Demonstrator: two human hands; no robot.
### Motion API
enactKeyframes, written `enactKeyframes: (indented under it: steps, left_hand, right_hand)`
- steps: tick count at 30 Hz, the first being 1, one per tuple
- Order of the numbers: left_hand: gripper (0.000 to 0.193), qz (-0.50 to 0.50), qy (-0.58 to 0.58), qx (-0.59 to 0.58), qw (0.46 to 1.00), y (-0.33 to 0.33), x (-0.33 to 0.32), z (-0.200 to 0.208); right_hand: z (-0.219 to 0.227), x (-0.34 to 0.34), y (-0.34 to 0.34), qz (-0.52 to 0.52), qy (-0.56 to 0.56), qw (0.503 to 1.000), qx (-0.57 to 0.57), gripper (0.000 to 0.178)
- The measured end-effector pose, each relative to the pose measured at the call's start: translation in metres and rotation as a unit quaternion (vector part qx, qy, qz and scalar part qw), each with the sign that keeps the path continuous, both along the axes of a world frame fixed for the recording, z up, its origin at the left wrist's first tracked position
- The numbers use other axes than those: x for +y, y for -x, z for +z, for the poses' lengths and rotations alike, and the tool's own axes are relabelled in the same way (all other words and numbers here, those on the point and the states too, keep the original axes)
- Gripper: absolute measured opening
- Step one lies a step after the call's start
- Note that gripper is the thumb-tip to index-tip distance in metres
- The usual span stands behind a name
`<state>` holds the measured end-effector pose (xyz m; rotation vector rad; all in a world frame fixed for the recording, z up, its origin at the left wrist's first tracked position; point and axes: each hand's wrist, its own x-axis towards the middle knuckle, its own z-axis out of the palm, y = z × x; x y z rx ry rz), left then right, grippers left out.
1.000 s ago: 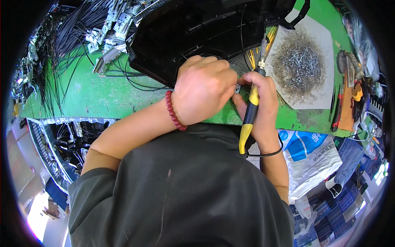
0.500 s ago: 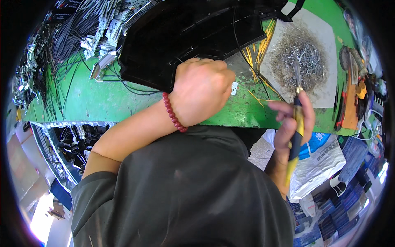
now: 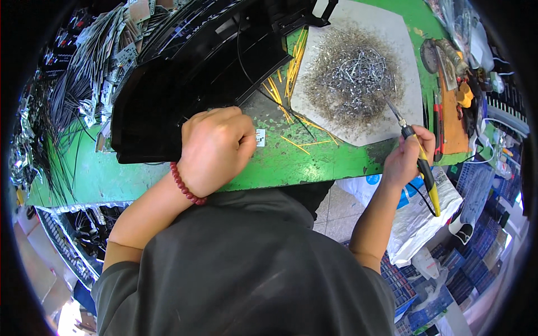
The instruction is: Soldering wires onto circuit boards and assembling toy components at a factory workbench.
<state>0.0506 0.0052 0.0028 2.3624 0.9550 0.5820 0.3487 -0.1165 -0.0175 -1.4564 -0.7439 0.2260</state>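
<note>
Gripping yellow-black soldering iron [image 3: 428,182] in right hand [image 3: 402,159]; tip by metal scraps [image 3: 364,73], right, well apart from black housing [image 3: 159,106], far left. Left hand [image 3: 216,143] curled at housing's near edge, grip hidden. No joint visible; done or left, cannot tell.

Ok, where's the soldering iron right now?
In the head view, right of centre, the soldering iron is in the right hand, its tip pointing toward the pile of metal clippings on the pale sheet.
</note>
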Motion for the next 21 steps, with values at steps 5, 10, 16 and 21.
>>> enactKeyframes:
  steps: [5,10,16,21]
  left_hand:
    - [0.013,0.001,0.001,0.003,1.000,-0.002,0.000,0.001]
    - [0.015,0.000,-0.002,0.008,1.000,-0.003,0.001,0.002]
    - [0.015,-0.002,0.000,0.014,1.000,-0.003,0.001,0.002]
    - [0.014,-0.006,-0.001,-0.008,1.000,-0.002,0.002,0.000]
  right_hand:
    - [-0.007,0.013,-0.007,-0.002,0.020,1.000,-0.007,0.017]
    - [-0.009,0.013,-0.006,-0.008,0.012,1.000,-0.009,0.017]
    - [-0.007,0.010,-0.010,-0.005,-0.001,1.000,-0.015,0.017]
    - [-0.004,0.014,-0.003,-0.008,0.021,1.000,-0.019,0.017]
